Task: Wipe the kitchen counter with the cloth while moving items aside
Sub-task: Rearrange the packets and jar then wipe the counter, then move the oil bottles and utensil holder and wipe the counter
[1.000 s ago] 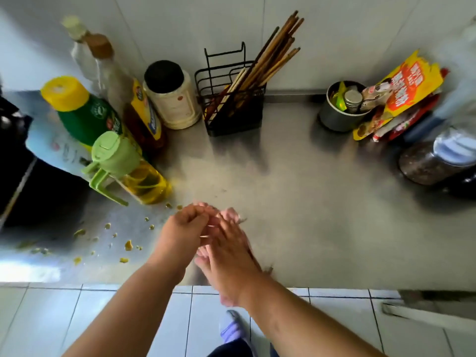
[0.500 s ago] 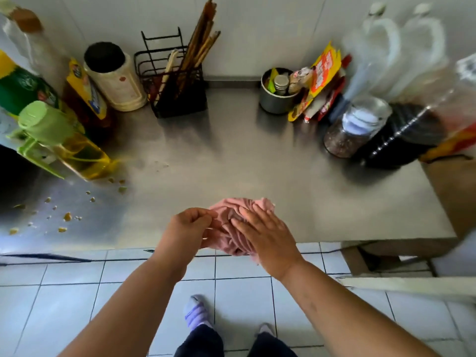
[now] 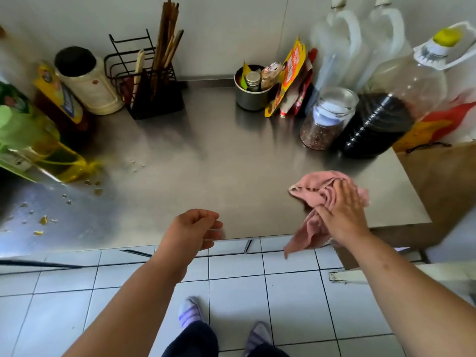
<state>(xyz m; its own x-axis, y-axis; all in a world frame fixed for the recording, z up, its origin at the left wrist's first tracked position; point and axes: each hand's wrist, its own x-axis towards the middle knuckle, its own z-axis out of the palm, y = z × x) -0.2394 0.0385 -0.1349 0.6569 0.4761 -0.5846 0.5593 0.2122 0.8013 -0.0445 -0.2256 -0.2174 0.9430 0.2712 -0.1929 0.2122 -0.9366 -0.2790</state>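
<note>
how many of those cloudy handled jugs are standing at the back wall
2. One cloudy jug stands behind the glass jar; the second jug is right beside it, behind the big bottle of dark liquid. Others could be hidden behind that bottle.

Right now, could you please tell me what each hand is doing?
Left hand: open, holding nothing.
Right hand: open, pressing flat on the cloth.

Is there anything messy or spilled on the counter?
Yes. Little yellow bits lie scattered on the left part of the counter, in front of the green-capped bottle, like spilled food. Also, the pink cloth under the right hand droops over the front edge.
</note>
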